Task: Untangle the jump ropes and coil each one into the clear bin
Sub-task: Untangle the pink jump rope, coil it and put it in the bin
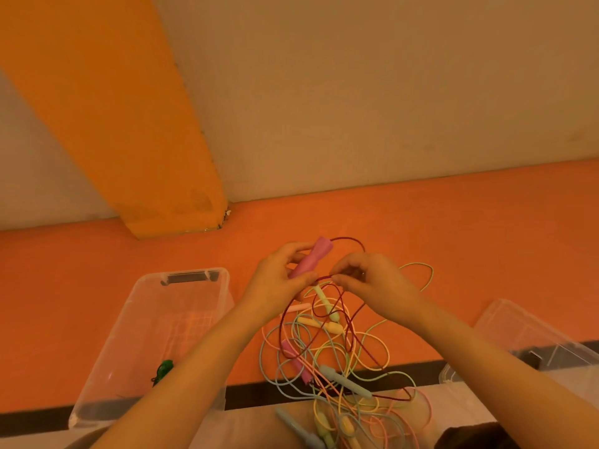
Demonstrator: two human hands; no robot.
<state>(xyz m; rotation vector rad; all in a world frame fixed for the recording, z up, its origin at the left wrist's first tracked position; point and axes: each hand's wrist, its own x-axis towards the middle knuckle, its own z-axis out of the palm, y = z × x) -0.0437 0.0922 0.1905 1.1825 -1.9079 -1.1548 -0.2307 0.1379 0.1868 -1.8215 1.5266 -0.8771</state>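
Left hand [278, 280] grips a pink handle [311, 258]; right hand [372, 281] pinches its dark red rope [324, 278] above the tangle [337, 358], right of a clear bin [194, 280].

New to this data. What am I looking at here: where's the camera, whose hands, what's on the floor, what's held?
There is no robot here. One wide-angle camera sits on a person's head and looks forward and down, so the two bare arms are theirs. The left hand grips a pink handle. The right hand pinches the dark red cord that runs from that handle. Below lies a tangled pile of jump ropes with pastel cords and handles on the orange floor. A clear bin stands to the left with something green inside; a second clear container shows at the right edge.
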